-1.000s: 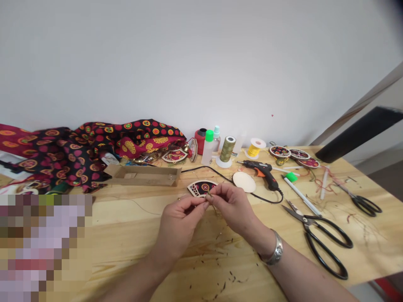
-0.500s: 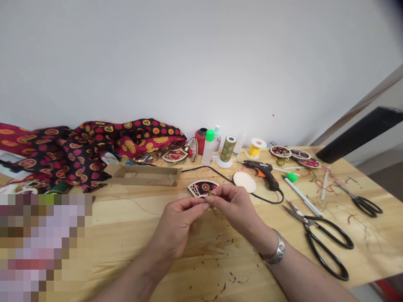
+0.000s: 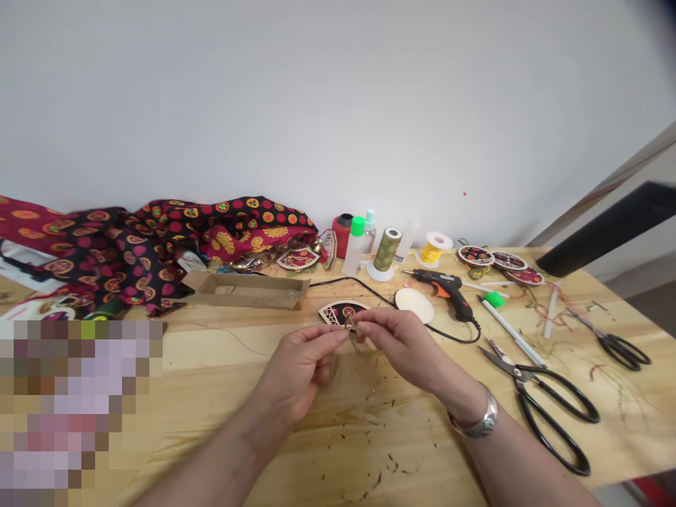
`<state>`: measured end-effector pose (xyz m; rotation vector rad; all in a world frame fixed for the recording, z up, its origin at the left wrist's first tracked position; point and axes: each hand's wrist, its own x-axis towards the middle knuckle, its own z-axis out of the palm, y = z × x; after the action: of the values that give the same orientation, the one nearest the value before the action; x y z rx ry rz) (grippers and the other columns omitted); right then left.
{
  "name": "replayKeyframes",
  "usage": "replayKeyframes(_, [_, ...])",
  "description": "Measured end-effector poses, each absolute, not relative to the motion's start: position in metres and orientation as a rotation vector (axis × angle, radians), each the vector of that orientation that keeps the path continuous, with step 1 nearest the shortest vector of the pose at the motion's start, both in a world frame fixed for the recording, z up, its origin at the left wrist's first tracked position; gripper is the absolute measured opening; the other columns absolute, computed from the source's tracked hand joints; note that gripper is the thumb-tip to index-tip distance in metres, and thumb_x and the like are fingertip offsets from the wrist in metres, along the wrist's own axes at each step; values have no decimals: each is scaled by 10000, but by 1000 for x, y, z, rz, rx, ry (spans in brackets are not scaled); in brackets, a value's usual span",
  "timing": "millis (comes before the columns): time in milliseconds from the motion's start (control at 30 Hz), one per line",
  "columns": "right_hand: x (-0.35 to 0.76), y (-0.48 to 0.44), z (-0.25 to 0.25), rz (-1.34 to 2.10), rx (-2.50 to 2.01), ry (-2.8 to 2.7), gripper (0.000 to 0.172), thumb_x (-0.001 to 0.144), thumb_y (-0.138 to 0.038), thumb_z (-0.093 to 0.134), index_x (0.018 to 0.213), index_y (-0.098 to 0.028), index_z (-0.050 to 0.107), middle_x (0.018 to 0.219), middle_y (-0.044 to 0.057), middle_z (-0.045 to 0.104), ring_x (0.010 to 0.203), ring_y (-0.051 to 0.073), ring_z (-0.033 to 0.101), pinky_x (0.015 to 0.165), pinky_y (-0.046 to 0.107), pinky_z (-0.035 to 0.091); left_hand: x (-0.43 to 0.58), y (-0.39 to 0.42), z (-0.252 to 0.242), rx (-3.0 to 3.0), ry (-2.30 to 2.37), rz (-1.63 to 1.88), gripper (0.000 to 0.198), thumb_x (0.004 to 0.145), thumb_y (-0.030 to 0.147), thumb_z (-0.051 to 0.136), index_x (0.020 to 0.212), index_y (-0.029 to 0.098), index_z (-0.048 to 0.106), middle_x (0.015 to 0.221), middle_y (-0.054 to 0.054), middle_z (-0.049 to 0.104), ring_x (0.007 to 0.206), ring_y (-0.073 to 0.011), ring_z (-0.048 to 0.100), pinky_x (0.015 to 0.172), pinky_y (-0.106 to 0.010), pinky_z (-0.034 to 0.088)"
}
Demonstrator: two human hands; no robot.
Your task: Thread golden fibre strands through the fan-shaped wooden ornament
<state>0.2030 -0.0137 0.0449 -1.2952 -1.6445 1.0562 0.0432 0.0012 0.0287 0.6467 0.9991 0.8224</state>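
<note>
My left hand [image 3: 298, 366] and my right hand [image 3: 404, 345] meet over the middle of the table, both closed in a pinch. Between their fingertips is a small loop of olive-gold thread [image 3: 350, 324], its loose ends hanging down. Fingers cover part of it, so its full shape cannot be made out. Just behind the fingertips lies an eye-shaped wooden ornament [image 3: 332, 313] with a lattice edge and dark patterned cloth; my right hand hides its right end. A pale round disc [image 3: 415, 305] rests beyond my right hand.
A glue gun [image 3: 446, 289] with a black cord, an olive thread spool [image 3: 389, 250] and a yellow spool [image 3: 432, 250] stand behind. Large scissors [image 3: 522, 377] lie at right. A cardboard box [image 3: 253, 290] and patterned cloth [image 3: 132, 239] occupy the left.
My fingertips have drawn slightly apart, and more of the olive-gold thread loop shows between them. The whole view has shifted a little; the table items stay in place.
</note>
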Motion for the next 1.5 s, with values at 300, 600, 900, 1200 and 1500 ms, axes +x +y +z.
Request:
replayKeyframes(300, [202, -28, 54, 786, -1444, -1933, 269, 843, -254, 440, 620, -175, 566, 516, -25, 465, 478, 91, 344, 457, 225, 259, 45, 3, 30, 609, 1051, 914, 189, 571, 226, 728, 628, 129, 577, 430, 110, 313, 369, -9, 213, 357, -157, 116])
replayKeyframes(600, [180, -45, 49, 476, -1372, -2322, 198, 850, -185, 408, 683, -192, 516, 544, -19, 511, 458, 94, 375, 477, 234, 256, 43, 2, 27, 610, 992, 938, 171, 661, 262, 675, 689, 129, 572, 531, 52, 512, 361, 7, 204, 354, -152, 114])
replayKeyframes(900, [184, -49, 46, 366, -893, -2638, 159, 789, -244, 502, 656, -165, 542, 604, 12, 576, 531, 128, 460, 484, 266, 289, 46, 1, 26, 536, 978, 932, 172, 603, 216, 711, 679, 142, 576, 392, 107, 338, 347, -7, 210, 353, -154, 115])
replayKeyframes(1200, [194, -18, 45, 967, -1338, -1505, 171, 687, -280, 665, 791, -161, 601, 750, 21, 608, 655, 122, 533, 597, 241, 432, 51, -6, 30, 645, 1020, 876, 157, 567, 214, 729, 667, 124, 648, 406, 90, 349, 369, -12, 251, 365, -167, 148])
replayKeyframes(1500, [189, -13, 33, 1139, -1268, -1160, 117, 682, -236, 643, 635, -141, 593, 617, -6, 557, 568, 100, 473, 541, 230, 383, 49, -8, 27, 787, 1039, 797, 139, 623, 277, 684, 647, 144, 651, 422, 82, 342, 370, -16, 220, 379, -194, 112])
